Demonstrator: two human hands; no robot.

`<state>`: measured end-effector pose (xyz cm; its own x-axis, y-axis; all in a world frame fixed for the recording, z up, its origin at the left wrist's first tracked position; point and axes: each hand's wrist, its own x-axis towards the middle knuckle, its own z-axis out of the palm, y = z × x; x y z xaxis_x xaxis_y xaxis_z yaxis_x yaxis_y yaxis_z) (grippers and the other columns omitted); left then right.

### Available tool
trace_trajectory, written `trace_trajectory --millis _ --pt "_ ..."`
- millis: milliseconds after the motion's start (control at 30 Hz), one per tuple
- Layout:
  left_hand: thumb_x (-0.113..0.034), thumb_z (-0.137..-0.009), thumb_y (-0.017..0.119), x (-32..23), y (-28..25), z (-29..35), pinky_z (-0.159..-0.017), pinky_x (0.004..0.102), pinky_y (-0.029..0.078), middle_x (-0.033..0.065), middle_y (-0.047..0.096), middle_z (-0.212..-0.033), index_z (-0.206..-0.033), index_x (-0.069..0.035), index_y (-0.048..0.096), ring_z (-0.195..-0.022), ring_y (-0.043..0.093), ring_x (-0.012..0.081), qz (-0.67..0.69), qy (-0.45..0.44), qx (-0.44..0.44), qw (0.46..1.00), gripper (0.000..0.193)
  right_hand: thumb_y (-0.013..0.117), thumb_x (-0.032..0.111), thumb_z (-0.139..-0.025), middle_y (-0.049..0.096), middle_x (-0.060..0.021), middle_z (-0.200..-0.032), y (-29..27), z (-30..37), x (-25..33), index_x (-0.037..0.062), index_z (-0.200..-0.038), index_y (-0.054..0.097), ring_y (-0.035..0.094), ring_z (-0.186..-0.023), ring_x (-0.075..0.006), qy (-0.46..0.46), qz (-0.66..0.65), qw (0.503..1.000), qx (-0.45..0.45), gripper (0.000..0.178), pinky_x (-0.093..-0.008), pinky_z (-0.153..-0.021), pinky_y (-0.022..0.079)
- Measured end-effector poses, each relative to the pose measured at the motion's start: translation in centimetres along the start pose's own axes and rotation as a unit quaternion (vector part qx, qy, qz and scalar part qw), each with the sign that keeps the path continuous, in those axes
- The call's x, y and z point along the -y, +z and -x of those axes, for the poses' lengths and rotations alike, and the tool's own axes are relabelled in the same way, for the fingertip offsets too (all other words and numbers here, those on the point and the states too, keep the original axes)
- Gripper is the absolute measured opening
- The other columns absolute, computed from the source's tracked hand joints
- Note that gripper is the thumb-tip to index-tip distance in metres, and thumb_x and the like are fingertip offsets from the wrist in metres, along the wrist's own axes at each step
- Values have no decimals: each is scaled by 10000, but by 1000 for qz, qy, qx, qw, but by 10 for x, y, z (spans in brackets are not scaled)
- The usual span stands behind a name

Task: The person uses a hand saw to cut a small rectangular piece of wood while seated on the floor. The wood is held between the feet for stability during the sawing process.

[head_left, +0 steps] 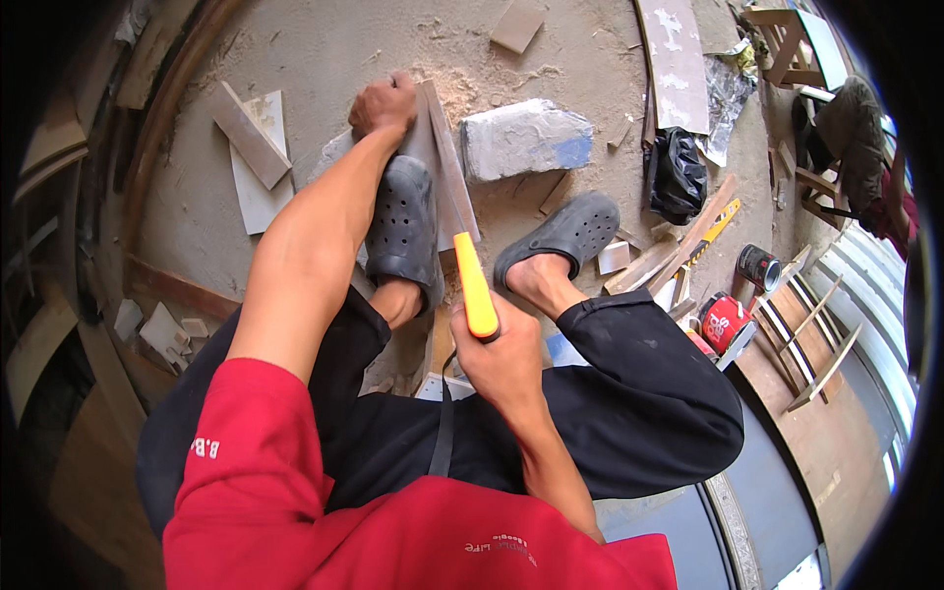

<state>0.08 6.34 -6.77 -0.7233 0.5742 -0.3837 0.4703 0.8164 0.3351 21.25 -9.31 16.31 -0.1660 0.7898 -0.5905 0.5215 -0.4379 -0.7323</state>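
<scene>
My right hand is wrapped round the yellow handle of a handsaw. Its thin blade points away from me along a narrow wooden board; how deep the teeth sit in the wood cannot be made out. At the board's far end, my left hand is closed on it, fingertips partly hidden. My left foot, in a dark grey clog, rests against or on the board. Right of the board lies a whitish, rough block, and pale sawdust is scattered beyond.
Board offcuts lie at the left, another offcut at the top. To the right are a black plastic bag, a yellow spirit level, a red can and a dark can. Another person sits at far right.
</scene>
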Motion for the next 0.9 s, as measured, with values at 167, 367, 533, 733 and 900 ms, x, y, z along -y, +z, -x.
trace_trajectory --millis 167,367,533,733,900 --pt "-498 -954 351 9 9 1 -863 483 487 258 688 -978 -907 -14 734 -937 653 419 -35 141 -41 989 619 663 103 -830 591 -106 -596 -17 -13 -10 -29 -844 665 560 -549 -101 38 -34 999 -3 133 -299 -542 454" --pt "-457 -987 326 10 11 -7 -820 496 466 223 704 -939 -867 -30 739 -907 664 399 -40 111 -11 993 606 661 117 -832 575 -151 -589 -11 -13 -7 -33 -825 642 551 -506 -167 -7 -11 1000 9 152 -329 -540 457" --pt "-477 -974 325 5 8 -6 -894 508 464 239 699 -998 -895 -34 747 -993 656 420 -30 51 -9 998 617 654 111 -819 594 -218 -626 -21 8 15 -44 -858 646 635 -586 -371 -3 64 998 29 159 -406 -585 502" --pt "-492 -965 332 1 11 -6 -946 494 450 244 695 -1018 -926 -45 758 -1036 646 420 -31 50 -17 998 618 649 122 -862 523 -142 -564 -22 29 -4 -40 -787 601 487 -492 -167 -23 2 1000 -7 185 -354 -526 427" --pt "-487 -960 336 0 5 -5 -981 494 436 275 678 -1075 -1008 26 726 -1106 618 439 -37 21 6 999 647 652 131 -858 527 -163 -569 -29 26 6 -44 -787 597 483 -474 -237 -10 -5 1000 -8 197 -374 -521 418"
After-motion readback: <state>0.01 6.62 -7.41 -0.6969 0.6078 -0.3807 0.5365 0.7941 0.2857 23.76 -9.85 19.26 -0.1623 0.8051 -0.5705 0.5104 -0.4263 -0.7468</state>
